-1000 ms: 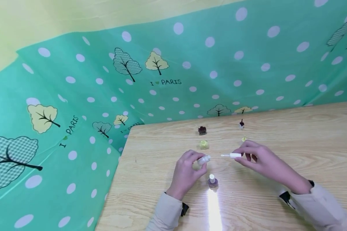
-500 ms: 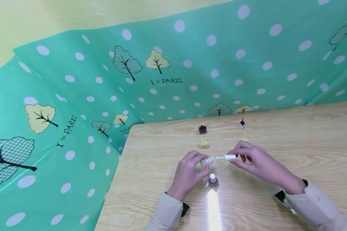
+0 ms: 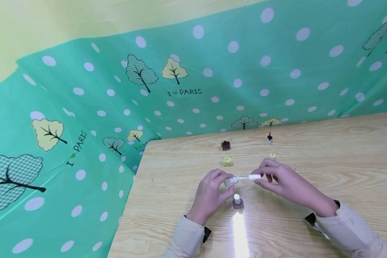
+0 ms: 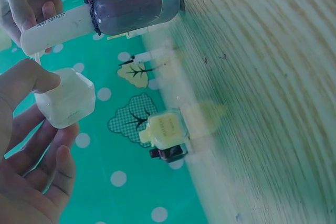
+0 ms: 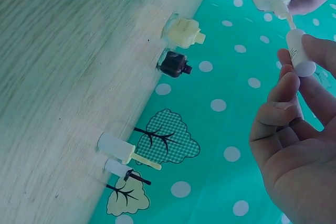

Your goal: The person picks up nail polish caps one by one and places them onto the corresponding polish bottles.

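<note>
My left hand (image 3: 209, 195) grips a small clear bottle of whitish nail polish (image 4: 68, 100) between thumb and fingers, its neck tilted toward the right. The right hand (image 3: 283, 181) pinches the white cap (image 5: 300, 53) of an applicator brush. Its brush stem (image 5: 292, 22) enters the bottle's neck, and part of the stem shows between cap and bottle. Just in front of the left hand stands a capped bottle of purple nail polish (image 3: 237, 203), upright on the table.
Farther back on the wooden table (image 3: 167, 215) stand an uncapped yellow polish bottle (image 3: 227, 161) and an uncapped dark one (image 3: 225, 146). To their right, a yellow brush cap (image 3: 272, 155) and a dark brush cap (image 3: 269, 138) stand brush-up. A polka-dot cloth (image 3: 213, 82) hangs behind.
My right hand has moved left, taking the brush from beside the bottle into its neck and slightly deeper. The left hand has shifted slightly right with the bottle.
</note>
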Demonstrator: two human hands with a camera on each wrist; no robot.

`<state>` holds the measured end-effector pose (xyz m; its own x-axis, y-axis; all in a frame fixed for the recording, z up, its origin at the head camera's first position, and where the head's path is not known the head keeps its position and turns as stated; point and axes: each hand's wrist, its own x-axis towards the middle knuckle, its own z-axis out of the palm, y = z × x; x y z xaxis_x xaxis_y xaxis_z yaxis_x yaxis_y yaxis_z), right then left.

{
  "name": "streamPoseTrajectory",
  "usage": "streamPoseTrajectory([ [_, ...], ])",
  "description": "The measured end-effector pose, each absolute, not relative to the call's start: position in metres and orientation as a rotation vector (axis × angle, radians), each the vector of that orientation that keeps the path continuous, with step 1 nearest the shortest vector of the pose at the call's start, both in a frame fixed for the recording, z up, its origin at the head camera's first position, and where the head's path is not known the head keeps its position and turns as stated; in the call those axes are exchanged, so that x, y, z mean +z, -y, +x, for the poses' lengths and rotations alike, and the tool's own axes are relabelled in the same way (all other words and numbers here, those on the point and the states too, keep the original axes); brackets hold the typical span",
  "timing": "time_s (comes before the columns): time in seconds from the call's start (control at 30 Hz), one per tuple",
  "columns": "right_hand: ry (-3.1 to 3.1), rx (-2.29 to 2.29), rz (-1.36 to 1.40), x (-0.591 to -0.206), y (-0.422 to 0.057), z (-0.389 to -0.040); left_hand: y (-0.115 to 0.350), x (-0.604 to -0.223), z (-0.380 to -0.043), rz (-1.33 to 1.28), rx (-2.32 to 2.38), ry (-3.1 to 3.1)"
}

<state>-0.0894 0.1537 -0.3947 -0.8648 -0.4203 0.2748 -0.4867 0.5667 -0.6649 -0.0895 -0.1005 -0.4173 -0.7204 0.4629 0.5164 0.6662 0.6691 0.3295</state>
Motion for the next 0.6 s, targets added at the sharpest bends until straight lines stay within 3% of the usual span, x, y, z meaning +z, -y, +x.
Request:
streamPoseTrajectory([
  [0.6,2.719,1.158,0.827,-0.3928,-0.1503,-0.0895,0.0977,-0.4151,-0.0876,-0.912,-0.662,2.464],
])
